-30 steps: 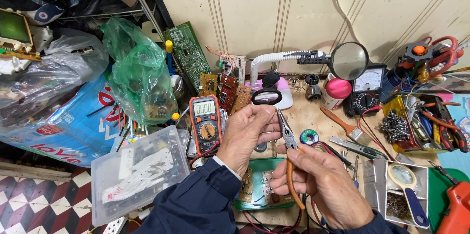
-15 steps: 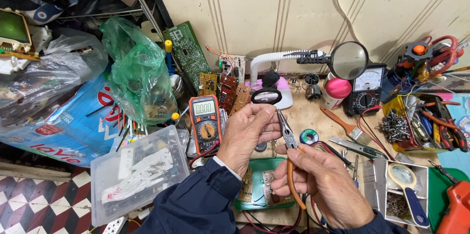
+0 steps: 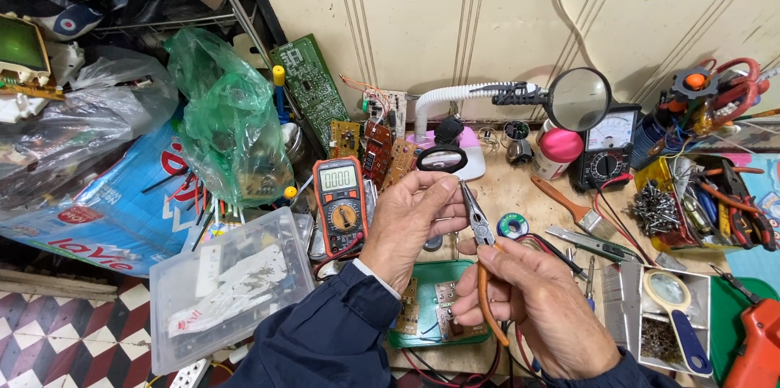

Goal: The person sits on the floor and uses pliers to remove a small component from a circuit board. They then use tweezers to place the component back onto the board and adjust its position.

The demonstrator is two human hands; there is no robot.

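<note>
Left hand [image 3: 414, 213] raised mid-surface, fingers pinching something tiny, too small to tell. Likely light, fragile; hold by edges. Right hand [image 3: 532, 307] grip wrapped round orange-handled pliers [image 3: 481, 229], stiff steel, tips at left fingertips.

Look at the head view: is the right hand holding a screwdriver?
No, the right hand grips orange-handled pliers, their tip meeting the left hand.

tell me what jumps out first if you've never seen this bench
At centre, the right hand holds orange-handled needle-nose pliers, tips up at the left hand. Just left stands an orange multimeter, with a bulging green plastic bag beyond it. A round magnifier on a white hose arm rises behind.
</note>
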